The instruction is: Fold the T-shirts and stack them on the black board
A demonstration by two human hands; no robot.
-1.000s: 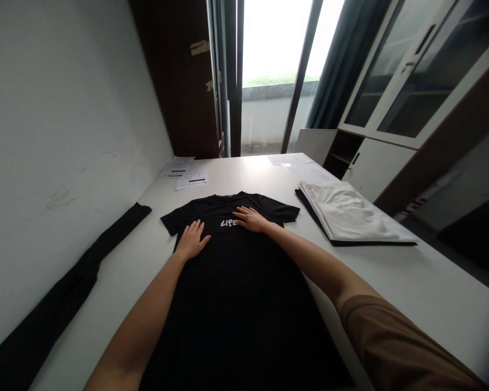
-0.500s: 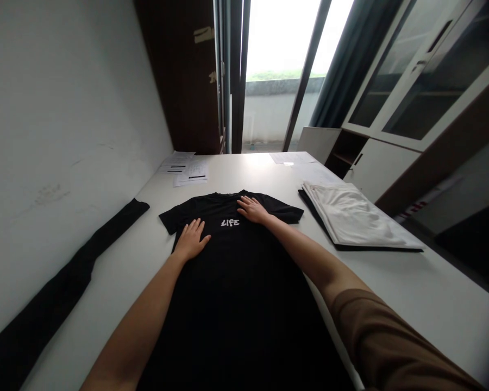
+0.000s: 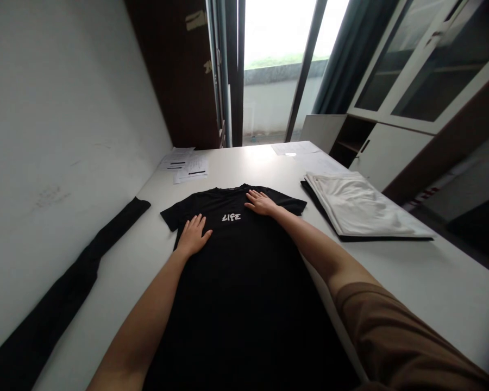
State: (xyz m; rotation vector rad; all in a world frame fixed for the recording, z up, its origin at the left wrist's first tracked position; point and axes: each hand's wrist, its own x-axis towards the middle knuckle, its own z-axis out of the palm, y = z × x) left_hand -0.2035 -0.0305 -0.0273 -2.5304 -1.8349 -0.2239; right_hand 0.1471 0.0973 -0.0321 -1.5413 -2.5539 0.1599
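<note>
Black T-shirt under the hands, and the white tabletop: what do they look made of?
The black T-shirt with white lettering looks like soft knit fabric, probably cotton jersey: matte, lying limp and flat under the left hand and right hand. The white tabletop seems a smooth laminate or painted board: hard and even, with a faint sheen of window light near its far edge.

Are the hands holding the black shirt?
No, nothing is held. Both hands lie flat on the shirt: left hand by its left sleeve, right hand near the collar.
</note>
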